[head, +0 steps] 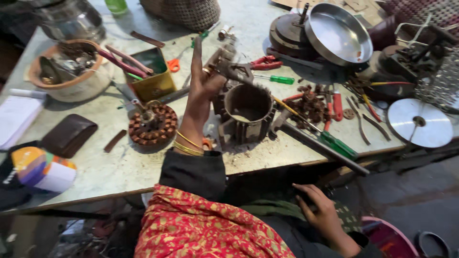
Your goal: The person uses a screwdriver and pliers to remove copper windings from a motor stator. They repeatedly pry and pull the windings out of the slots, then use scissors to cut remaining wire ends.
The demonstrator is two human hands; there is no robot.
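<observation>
**Left hand raised over a motor housing, right hand low in the lap**

The left hand [203,83] is lifted above the workbench [119,167], forefinger pointing straight up and away from the body, the other fingers loosely curled. A ring shows on one finger and gold bangles [187,145] circle the wrist, above a black cuff. The thumb and bent fingers press against a grey metal tool [234,70], seemingly a clamp or puller; how firmly it is gripped cannot be told.

Just beside the hand, to its right and touching the wrist's edge, stands the round ribbed motor housing [246,113], hollow and open at the top. To the left of the wrist lies a copper-wound stator [153,125]. Beyond the fingertips sit red-handled pliers [265,62] and a green-handled screwdriver [277,79]. Farther left of the hand stand a yellow tin [152,76] and a bowl of odd parts [69,71]; a brown wallet [68,135] rests near the bench edge.

The right hand [320,210] is well apart from the left, below the bench edge, resting on the lap. Its fingers curl around a small dark object [306,197], too shadowed to identify. Beyond it on the bench lies a long green-handled screwdriver [330,141], and farther off a steel pan [338,33].
</observation>
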